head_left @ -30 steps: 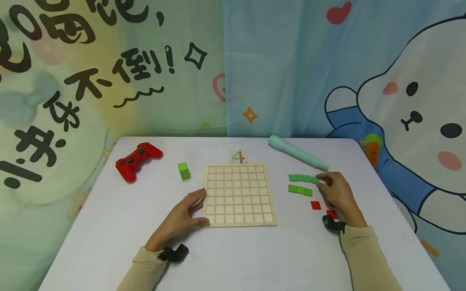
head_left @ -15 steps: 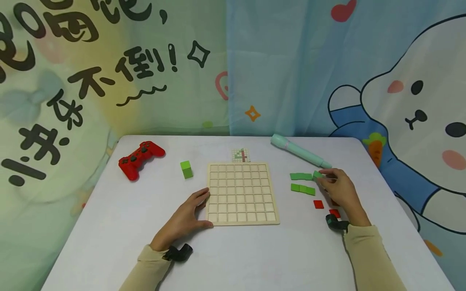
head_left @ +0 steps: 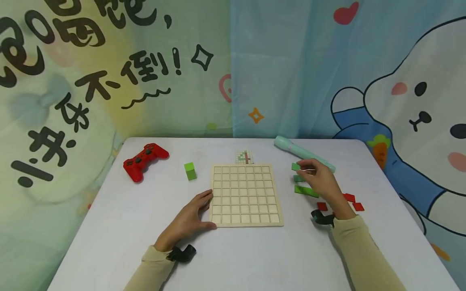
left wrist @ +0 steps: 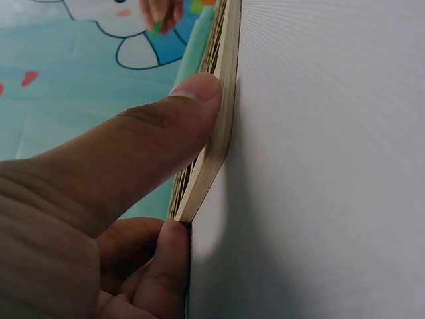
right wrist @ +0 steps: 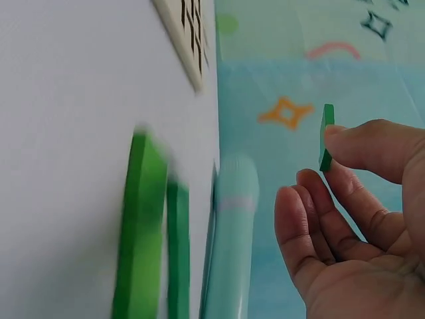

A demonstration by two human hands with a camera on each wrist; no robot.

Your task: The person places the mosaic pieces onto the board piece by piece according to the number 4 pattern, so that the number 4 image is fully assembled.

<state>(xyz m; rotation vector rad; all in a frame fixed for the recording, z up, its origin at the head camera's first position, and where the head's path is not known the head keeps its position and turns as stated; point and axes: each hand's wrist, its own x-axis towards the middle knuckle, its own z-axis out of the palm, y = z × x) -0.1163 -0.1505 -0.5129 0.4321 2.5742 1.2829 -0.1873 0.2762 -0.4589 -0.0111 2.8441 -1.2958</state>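
My right hand [head_left: 322, 180] pinches a small green square tile [right wrist: 326, 136] between thumb and index finger, held up off the table. Below that hand lie a row of light green tiles [head_left: 306, 191] and a darker green tile row [head_left: 297, 178], partly hidden by the fingers. Red square tiles [head_left: 358, 206] lie beside the right wrist. A square wooden grid board [head_left: 244, 201] rests flat at mid-table, its cells bare. At its near left corner my left hand [head_left: 189, 220] holds it, thumb on the front edge and fingers against the left side.
A small patterned grid card [head_left: 244, 157] lies behind the board. A mint-green tube-shaped stick [head_left: 303, 153] lies at the back right. To the left are a green block [head_left: 190, 171] and a red game controller [head_left: 145, 161]. A printed curtain [head_left: 269, 68] hangs behind the table.
My right hand has lifted the green tile off the end of the darker green row and carried it left towards the board. The left hand stays at the board's corner.
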